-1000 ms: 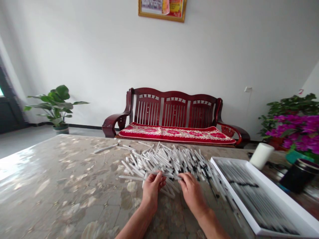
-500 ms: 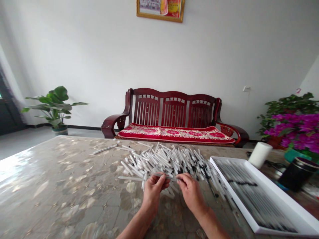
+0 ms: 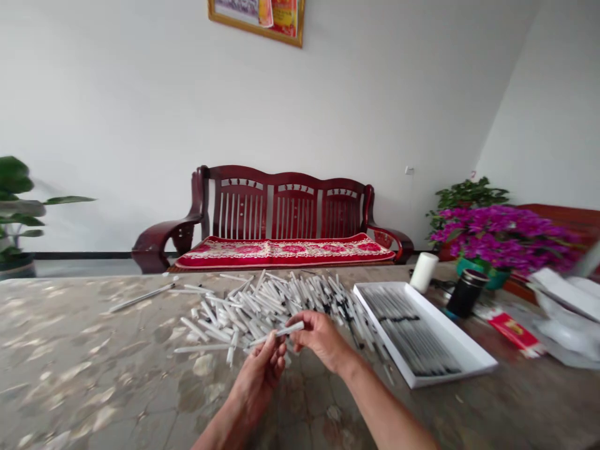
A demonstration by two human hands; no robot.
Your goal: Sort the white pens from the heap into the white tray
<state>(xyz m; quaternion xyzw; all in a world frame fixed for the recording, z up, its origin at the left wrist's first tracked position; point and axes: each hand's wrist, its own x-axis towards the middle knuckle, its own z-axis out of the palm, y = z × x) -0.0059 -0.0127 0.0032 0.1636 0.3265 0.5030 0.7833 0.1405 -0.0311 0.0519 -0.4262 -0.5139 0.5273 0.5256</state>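
Note:
A pale, translucent pen [image 3: 291, 328] is held between both hands just in front of the pile. My left hand [image 3: 263, 367] pinches its left part between thumb and fingers. At its right part, the fingers of my right hand [image 3: 319, 340] close around the pen. Beyond the hands spreads a loose heap of white and clear pens [image 3: 262, 300], some with dark parts. To the right, a shallow white box [image 3: 457, 337] holds pens laid side by side in two rows, with dark ends showing. Fingertips hide part of the held pen.
Single pens [image 3: 143, 297] lie left of the heap on the patterned table [image 3: 94, 375]. Behind the box stand a white roll [image 3: 424, 272], a black cup [image 3: 466, 294] and purple flowers [image 3: 501, 234]. A red packet [image 3: 515, 331] lies at right. A wooden bench [image 3: 293, 212] stands beyond.
The camera view has turned to the right, so everything appears shifted left. My hands have come closer together, and the pen between them now tilts up toward the right.

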